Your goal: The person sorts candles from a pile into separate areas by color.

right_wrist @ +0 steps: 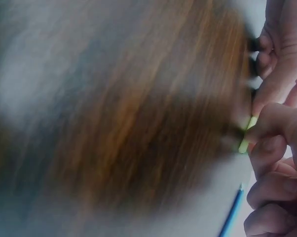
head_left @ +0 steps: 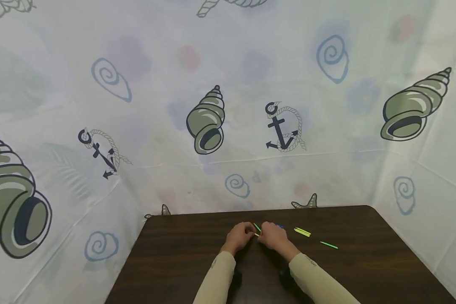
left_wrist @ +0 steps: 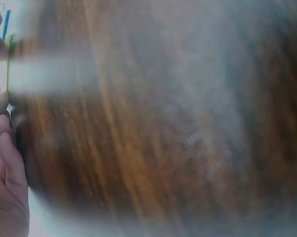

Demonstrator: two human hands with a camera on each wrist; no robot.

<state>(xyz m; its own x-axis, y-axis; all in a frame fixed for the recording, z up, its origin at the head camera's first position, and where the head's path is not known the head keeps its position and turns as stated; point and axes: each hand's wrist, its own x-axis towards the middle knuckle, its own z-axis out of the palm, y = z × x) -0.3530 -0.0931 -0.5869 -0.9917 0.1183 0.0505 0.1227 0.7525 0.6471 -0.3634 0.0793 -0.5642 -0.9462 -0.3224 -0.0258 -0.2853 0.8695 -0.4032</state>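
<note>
Both hands meet over the far half of the dark wooden table (head_left: 182, 240). The left hand (head_left: 238, 235) pinches one end of a thin yellow stick (head_left: 256, 234), its fingers curled. At the stick's other end the right hand (head_left: 275, 237) pinches too. In the right wrist view, the yellow-green stick (right_wrist: 243, 145) pokes out past the right thumb, and the left fingertips are right beside it. A green stick (head_left: 257, 227) lies just beyond, close to the right fingertips. Part of a blue stick (head_left: 279, 226) shows behind the right hand, which hides the rest.
To the right of the hands, several yellow sticks (head_left: 302, 232) lie side by side. Nearer the right edge is a single green stick (head_left: 329, 245). A pale cloth (head_left: 167, 177) printed with shells and anchors hangs behind and around the table.
</note>
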